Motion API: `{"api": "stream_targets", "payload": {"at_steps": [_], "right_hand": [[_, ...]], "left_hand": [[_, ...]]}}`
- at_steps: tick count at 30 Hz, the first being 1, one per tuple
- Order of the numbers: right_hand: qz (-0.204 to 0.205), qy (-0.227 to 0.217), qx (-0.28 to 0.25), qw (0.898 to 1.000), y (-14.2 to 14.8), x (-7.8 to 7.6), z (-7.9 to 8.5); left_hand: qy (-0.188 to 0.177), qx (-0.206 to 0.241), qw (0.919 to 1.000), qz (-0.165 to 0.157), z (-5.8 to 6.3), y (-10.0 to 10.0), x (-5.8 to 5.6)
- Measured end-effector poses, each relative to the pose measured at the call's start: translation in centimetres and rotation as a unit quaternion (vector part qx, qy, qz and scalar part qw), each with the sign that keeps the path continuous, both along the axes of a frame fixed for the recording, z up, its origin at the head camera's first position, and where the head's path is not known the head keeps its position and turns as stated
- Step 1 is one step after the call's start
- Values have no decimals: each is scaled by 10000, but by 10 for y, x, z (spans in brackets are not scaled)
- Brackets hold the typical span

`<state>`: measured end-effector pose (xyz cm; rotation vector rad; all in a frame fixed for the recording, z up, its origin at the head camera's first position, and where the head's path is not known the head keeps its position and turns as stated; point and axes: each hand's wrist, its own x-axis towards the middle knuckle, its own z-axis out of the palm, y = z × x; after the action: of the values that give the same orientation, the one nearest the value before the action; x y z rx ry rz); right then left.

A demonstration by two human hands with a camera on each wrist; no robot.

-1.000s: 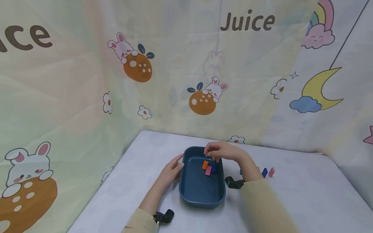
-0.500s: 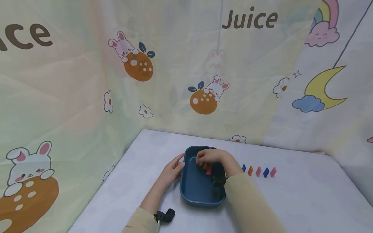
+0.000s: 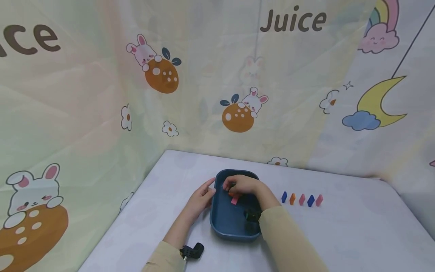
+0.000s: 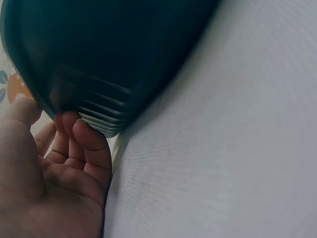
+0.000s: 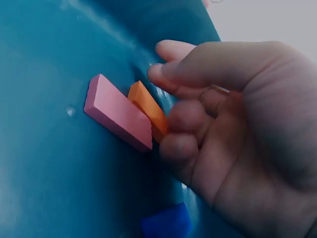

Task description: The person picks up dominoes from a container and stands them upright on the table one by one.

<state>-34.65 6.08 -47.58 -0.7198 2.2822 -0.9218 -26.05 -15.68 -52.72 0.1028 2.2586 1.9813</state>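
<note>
My left hand (image 3: 199, 198) rests at the left side of a dark blue rectangular box (image 3: 225, 223). In the left wrist view its fingertips touch the box's outer wall (image 4: 138, 29), with the thumb near the rim. My right hand (image 3: 241, 185) reaches inside the box at its far end, its fingers bent. Loose in the box lie a pink block (image 5: 118, 113), an orange block (image 5: 148, 109) and a blue block (image 5: 167, 221). The right hand's lower fingertips appear to touch the orange block, while the thumb stands apart from it. The orange block's far end is hidden.
Right of the box, a row of small upright blocks stands on the white table (image 3: 346, 226): a blue block (image 3: 284, 197), an orange block (image 3: 292, 198) and several pink and blue ones. A printed cloth backdrop (image 3: 204, 68) closes off the back and left.
My right hand has come down into the box from its far right rim and shifted left. The pink and orange blocks have slid left. The left hand has stayed put.
</note>
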Motion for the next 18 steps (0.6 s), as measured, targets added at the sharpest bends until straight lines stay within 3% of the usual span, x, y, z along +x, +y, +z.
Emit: {"api": "stream_targets", "payload": {"at_steps": [9,18], "right_hand": [[126,365,565,9977,-1,1,-5],[113,714,742,9946,-2,3,-3]], "left_hand": [[-6,46,10000,10,-2,-1,1],[3,104,9999,-30,-1,-2,1]]}}
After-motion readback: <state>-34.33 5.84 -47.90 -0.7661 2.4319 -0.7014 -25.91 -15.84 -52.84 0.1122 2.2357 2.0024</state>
